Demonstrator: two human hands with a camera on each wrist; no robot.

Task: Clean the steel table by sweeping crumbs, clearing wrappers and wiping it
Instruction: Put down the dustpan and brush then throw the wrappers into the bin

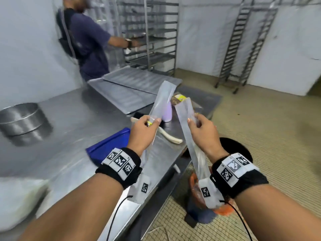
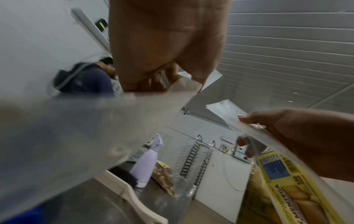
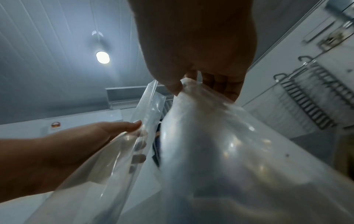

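item: wrapper clearing, in hand. judged early to midway; wiping apparently not begun.

done so far: two clear wrappers lifted off the table (image 1: 73, 119). left wrapper (image 1: 161, 100) and right wrapper (image 1: 186, 122) both held in the air over the table's near corner, upper ends tilted toward each other, apart.

left to do: disposal of both wrappers, probably into the black bin (image 1: 241, 152) on the floor beside the table; removal of the snack pack (image 2: 164, 175) lying on the steel near the lilac bottle (image 2: 145, 165); sweeping with the brush (image 1: 171, 137) and blue dustpan (image 1: 107, 146), both idle on the table; wiping. crumbs too small to make out.

left hand (image 1: 145, 129): raised, back toward the head camera, thumb and fingers pinching the left wrapper partway along, a yellow label at the grip.

right hand (image 1: 203, 131): raised level with the left, thumb and fingers closed round the right wrapper, long tail hanging past the wrist.

also present: steel ring pan (image 1: 20, 117), trays (image 1: 132, 87), racks (image 1: 151, 32), second person (image 1: 86, 42) at the racks.
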